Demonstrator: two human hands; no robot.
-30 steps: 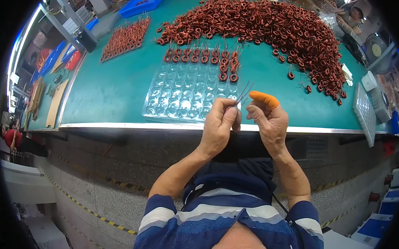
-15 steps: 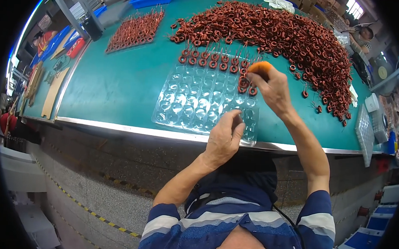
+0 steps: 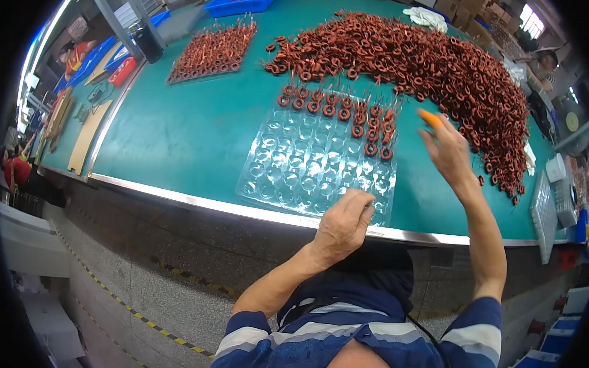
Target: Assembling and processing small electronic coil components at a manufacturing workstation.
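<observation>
On the desk (image 3: 179,138) before you lay a clear tray (image 3: 275,177), its cells holding red ring coils (image 3: 373,125) along the far rows and deeper down the right side. Your left hand (image 3: 346,226) curled over its near edge; I cannot tell whether it gripped anything. Your right hand (image 3: 450,154), fingers parted and released, hovered between that tray and the coil pile (image 3: 415,65). A second tray (image 3: 204,77) stood packed with coils; a blue bin (image 3: 245,11) held some reddish pieces.
</observation>
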